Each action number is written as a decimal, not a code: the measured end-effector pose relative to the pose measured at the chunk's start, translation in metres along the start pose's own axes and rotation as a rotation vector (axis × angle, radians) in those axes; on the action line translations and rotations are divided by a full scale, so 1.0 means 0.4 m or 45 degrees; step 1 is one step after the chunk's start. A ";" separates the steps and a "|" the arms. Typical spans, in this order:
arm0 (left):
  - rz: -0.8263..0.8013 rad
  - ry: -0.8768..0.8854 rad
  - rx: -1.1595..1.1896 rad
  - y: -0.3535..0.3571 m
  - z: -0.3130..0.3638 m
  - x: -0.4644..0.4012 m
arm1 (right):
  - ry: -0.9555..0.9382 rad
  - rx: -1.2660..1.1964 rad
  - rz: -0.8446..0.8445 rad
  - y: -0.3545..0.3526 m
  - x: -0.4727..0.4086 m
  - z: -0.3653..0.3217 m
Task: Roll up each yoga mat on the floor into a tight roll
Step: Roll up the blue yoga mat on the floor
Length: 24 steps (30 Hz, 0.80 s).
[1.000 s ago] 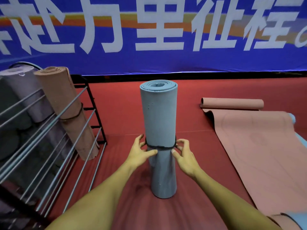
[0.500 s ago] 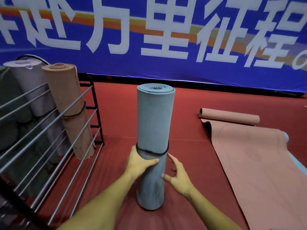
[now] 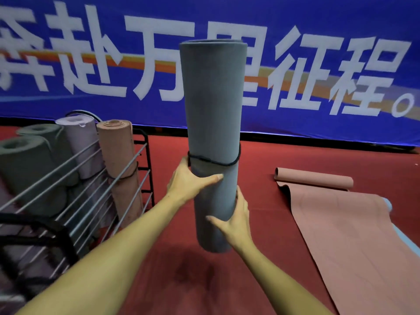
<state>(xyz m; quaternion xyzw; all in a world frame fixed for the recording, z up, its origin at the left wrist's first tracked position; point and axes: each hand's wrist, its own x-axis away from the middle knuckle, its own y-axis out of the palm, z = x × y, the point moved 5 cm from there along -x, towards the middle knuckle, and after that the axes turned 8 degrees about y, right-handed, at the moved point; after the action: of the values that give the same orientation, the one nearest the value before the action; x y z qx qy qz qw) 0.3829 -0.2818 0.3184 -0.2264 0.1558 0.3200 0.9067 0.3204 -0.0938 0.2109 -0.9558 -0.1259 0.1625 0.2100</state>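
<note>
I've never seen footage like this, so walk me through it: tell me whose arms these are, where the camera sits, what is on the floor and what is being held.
There is no machine here. A person wears one camera on the head, looking forward and down, so the arms are their own. The left hand and right hand both grip a rolled grey-blue yoga mat, held upright above the red floor. A thin black band circles the roll around its middle. At the right a pink mat lies mostly unrolled, with one end curled up. At the left a metal rack holds several rolled mats standing on end. A blue banner with white lettering covers the back wall.
</note>
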 end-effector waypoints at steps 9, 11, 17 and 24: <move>0.275 0.255 -0.044 -0.430 0.246 -0.071 | -0.277 -0.226 0.017 0.148 -0.065 -0.473; 0.369 0.327 -0.123 -0.528 0.295 -0.088 | -0.334 -0.254 -0.006 0.185 -0.091 -0.580; 0.529 0.463 -0.348 -0.768 0.401 -0.131 | -0.439 -0.338 -0.079 0.320 -0.125 -0.855; 0.518 0.203 -0.427 -0.847 0.237 -0.134 | -0.425 -0.366 -0.357 0.522 -0.128 -0.824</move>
<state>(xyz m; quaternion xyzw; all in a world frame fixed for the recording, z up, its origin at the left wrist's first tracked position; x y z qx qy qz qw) 0.5766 -0.4955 0.5271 -0.3618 0.2138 0.4981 0.7584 0.4294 -0.4125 0.4148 -0.9089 -0.3121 0.2679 0.0688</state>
